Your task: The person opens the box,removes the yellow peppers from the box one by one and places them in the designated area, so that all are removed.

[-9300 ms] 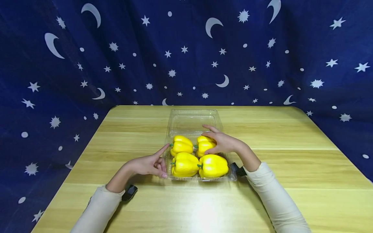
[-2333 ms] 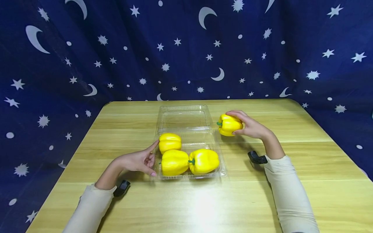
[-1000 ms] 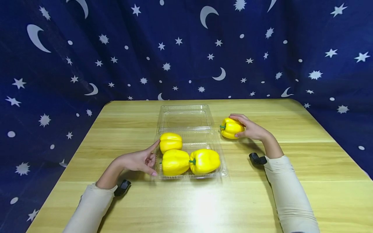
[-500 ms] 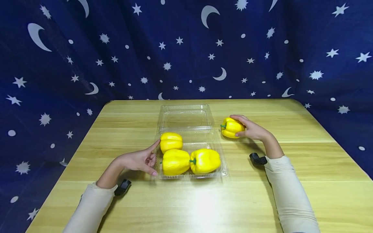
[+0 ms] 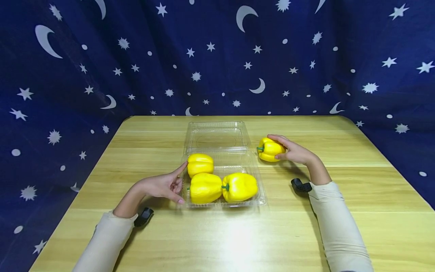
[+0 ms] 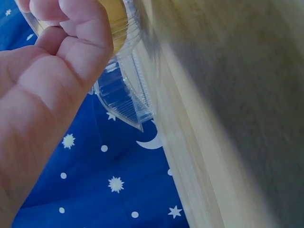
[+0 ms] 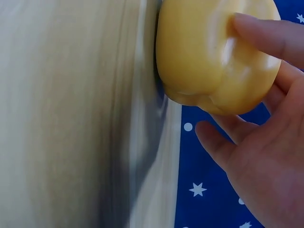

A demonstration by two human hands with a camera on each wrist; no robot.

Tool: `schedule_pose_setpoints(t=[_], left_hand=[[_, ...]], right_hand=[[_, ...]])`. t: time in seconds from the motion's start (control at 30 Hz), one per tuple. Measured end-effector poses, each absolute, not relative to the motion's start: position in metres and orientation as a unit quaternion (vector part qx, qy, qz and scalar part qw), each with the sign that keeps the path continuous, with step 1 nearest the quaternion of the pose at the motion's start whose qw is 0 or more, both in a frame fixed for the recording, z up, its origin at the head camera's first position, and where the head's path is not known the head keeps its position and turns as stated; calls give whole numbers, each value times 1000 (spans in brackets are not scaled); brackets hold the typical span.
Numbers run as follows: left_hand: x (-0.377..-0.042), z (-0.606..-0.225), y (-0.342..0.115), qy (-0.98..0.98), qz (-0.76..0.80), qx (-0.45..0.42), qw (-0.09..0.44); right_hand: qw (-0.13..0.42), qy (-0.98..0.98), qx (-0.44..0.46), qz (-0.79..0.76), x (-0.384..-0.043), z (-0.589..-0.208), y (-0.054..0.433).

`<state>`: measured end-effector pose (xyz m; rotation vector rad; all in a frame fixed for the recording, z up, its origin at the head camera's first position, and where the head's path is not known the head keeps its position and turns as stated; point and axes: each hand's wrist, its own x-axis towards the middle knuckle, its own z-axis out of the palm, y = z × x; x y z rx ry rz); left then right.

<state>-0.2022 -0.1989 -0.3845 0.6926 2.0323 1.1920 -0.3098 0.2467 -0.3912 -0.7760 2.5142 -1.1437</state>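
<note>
Head view: my right grip holds a yellow pepper beside the clear container; my left grip, wide, sits at its side. Left wrist: pushing could skid the container. Right wrist: loosening could let the pepper roll.

Three peppers lie in the tray, two in front; the lid lies behind. Right of the tray, another pepper seemingly rests on the table.

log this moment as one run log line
right hand: holds yellow pepper, right of clear box | left hand: at box's left side | lid: open | in box: three yellow peppers
</note>
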Motion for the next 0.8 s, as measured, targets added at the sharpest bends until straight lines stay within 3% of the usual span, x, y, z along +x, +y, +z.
schedule_pose_setpoints(t=[0.57, 0.8], left_hand=[[-201, -385, -197, 776, 463, 259, 342], [-202, -383, -198, 775, 462, 262, 342]], right_hand=[[119, 877, -265, -382, -304, -383, 249], [87, 891, -267, -357, -300, -380, 247]])
